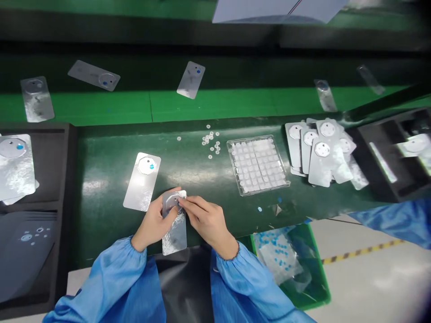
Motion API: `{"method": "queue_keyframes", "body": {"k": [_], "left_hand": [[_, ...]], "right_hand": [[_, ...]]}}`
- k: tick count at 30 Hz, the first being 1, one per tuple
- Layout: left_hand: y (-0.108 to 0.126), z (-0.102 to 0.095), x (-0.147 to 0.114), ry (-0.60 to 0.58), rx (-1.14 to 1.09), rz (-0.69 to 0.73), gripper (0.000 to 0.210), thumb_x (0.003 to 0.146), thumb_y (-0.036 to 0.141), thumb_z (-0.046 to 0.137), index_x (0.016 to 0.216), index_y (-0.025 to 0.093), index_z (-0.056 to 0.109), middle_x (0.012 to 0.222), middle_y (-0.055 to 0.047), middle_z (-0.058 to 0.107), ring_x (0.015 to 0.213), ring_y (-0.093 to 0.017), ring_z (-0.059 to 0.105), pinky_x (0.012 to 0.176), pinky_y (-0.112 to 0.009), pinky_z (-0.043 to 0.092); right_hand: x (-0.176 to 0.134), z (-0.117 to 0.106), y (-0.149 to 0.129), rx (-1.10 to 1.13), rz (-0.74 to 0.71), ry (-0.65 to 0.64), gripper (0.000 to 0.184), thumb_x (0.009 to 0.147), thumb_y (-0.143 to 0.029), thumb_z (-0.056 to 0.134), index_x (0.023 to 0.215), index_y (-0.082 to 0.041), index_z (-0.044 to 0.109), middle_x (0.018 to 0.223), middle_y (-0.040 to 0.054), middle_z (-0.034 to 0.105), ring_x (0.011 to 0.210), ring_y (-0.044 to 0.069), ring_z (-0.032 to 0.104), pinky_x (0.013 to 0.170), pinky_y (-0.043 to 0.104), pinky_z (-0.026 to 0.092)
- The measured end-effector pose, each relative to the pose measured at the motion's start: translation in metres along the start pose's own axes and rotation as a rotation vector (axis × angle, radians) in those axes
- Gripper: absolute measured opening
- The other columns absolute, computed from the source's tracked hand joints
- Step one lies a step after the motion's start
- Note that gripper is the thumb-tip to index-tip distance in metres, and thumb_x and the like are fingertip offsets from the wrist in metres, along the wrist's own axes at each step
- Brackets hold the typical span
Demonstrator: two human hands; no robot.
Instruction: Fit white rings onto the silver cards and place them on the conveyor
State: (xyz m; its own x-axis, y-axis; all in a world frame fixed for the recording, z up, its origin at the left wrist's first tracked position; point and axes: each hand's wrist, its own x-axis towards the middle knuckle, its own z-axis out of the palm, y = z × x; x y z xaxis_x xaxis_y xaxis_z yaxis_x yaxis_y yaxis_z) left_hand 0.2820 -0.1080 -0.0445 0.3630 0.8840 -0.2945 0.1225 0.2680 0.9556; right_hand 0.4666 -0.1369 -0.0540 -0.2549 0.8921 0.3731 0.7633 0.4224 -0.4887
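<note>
My left hand (154, 225) is wrapped round the upper part of a flat silvery plate (175, 237), with its thumb on the front. That plate has rounded corners, a shiny film and a round area with small holes at its top. At this end my right hand (209, 220) has thumb and fingertips pinched together, touching the round area's right side. Whatever sits between those fingertips is too small to make out. Just left lies a similar plate (139, 188) with a white round area and a blue dot (151, 166).
Small clear rings (210, 137) lie scattered beyond my hands. A clear tray (286, 183) holds rows of white round pieces, and stacked plates (323, 166) lie right of it. Dark bins (63, 170) stand at left; a green crate (319, 278) holds bagged blue dots. Another person's sleeve (400, 222) shows at right.
</note>
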Motion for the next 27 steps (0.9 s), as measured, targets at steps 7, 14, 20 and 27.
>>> {"method": "queue_keyframes", "body": {"k": [7,14,20,27], "left_hand": [[0.0,-0.001,0.002,-0.001,-0.051,0.01,0.048,0.096,0.027,0.062,0.142,0.014,0.059,0.127,-0.01,0.074,0.108,-0.024,0.071,0.098,-0.036,0.055],[0.003,-0.003,0.004,-0.005,-0.296,-0.105,0.054,0.093,0.032,0.068,0.143,0.016,0.059,0.124,-0.011,0.076,0.115,-0.029,0.072,0.106,-0.043,0.053],[0.005,-0.003,0.003,-0.003,-0.435,-0.154,0.062,0.09,0.039,0.074,0.144,0.016,0.057,0.123,-0.014,0.076,0.118,-0.033,0.072,0.108,-0.048,0.052],[0.006,-0.001,0.008,0.054,-0.352,-0.182,0.068,0.086,0.047,0.078,0.142,0.016,0.054,0.11,-0.011,0.077,0.104,-0.028,0.075,0.091,-0.038,0.058]], "right_hand": [[0.016,-0.007,0.003,0.228,0.099,-0.114,0.017,0.107,-0.024,0.056,0.103,-0.022,0.072,0.098,0.006,0.074,0.08,0.017,0.071,0.063,0.025,0.055],[0.013,-0.018,-0.006,0.88,0.504,0.255,0.01,0.099,-0.027,0.068,0.091,-0.021,0.069,0.091,0.0031,0.067,0.058,0.013,0.064,0.047,0.025,0.047],[-0.086,-0.116,0.05,0.43,0.915,0.746,0.024,0.072,-0.036,0.09,0.084,-0.021,0.076,0.074,0.0033,0.071,0.063,0.019,0.066,0.06,0.033,0.053],[-0.203,-0.187,0.103,-0.112,1.471,0.442,0.033,0.053,-0.053,0.084,0.057,-0.028,0.063,0.054,0.0068,0.066,0.052,0.034,0.064,0.047,0.042,0.046]]}}
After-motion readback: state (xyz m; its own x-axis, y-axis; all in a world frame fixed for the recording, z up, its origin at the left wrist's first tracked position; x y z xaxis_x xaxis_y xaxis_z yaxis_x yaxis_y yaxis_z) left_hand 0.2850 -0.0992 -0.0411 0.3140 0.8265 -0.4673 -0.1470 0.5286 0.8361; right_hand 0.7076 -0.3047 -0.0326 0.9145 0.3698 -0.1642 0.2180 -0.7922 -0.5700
